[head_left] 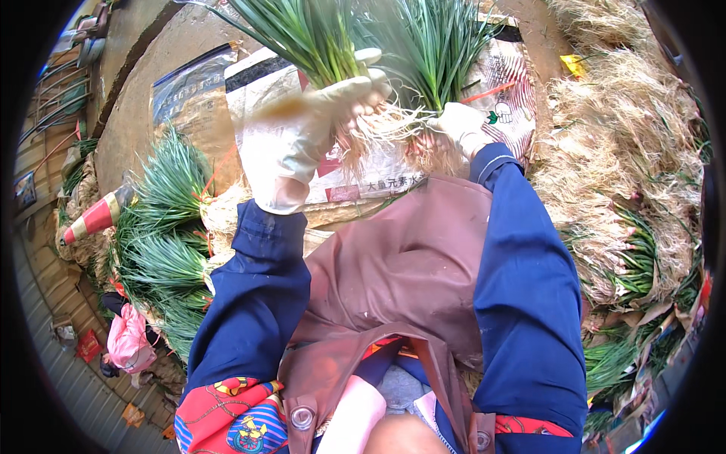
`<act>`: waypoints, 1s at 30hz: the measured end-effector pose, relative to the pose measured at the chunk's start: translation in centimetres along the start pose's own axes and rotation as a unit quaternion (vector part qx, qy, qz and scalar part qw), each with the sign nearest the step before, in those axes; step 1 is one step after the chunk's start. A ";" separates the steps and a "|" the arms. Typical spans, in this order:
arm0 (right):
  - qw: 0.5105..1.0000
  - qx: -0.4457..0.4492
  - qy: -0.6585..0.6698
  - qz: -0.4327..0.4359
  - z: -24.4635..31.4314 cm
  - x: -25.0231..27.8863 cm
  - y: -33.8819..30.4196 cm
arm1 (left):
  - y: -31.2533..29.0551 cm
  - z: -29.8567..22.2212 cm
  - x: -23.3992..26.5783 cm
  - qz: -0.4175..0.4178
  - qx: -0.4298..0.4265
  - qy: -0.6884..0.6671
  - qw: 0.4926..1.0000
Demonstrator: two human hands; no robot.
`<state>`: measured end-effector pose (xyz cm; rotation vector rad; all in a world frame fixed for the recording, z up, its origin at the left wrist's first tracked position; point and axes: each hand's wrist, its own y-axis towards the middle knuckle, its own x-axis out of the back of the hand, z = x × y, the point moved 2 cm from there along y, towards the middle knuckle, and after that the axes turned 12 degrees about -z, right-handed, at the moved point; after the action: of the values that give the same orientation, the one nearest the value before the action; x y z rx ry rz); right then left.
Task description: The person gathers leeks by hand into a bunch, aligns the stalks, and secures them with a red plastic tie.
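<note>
My left hand (299, 144), in a whitish glove, is closed around a bunch of scallions (318, 34), with its pale roots and pinkish bulbs hanging below the fingers. Just to the right, my right hand (461, 125), gloved too, grips the lower end of a second scallion bunch (435, 57). Both bunches have their green leaves pointing away from me, over a printed white sack (261, 87) spread on the ground. A red tie strip (488, 92) lies on the sack beside my right hand. Part of my left glove is blurred.
Tied scallion bunches (170, 178) are piled at my left. A large heap of scallions with dry, straw-coloured roots (605, 136) lies along my right. A red and cream tapered object (94, 218) and a pink bundle (130, 340) are at the far left. A brown apron (393, 257) covers my lap.
</note>
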<state>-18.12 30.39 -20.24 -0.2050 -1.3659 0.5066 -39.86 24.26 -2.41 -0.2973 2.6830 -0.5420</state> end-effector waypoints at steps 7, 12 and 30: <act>0.962 -0.106 0.245 -0.054 -2.9 -1.8 -0.3 | 3.1 11.0 3.7 0.043 0.088 -0.040 0.994; 0.961 -0.140 0.182 -0.151 -0.9 -1.7 -2.3 | 4.9 20.7 3.8 0.017 0.218 -0.076 0.973; 0.885 -0.112 0.424 -0.155 -2.5 -1.6 -0.9 | 1.4 5.4 2.9 0.016 0.020 0.021 0.999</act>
<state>-15.63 29.23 -21.75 -0.3398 -0.5648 -0.0405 -40.42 22.93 -8.53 -0.2348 2.7081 -0.5975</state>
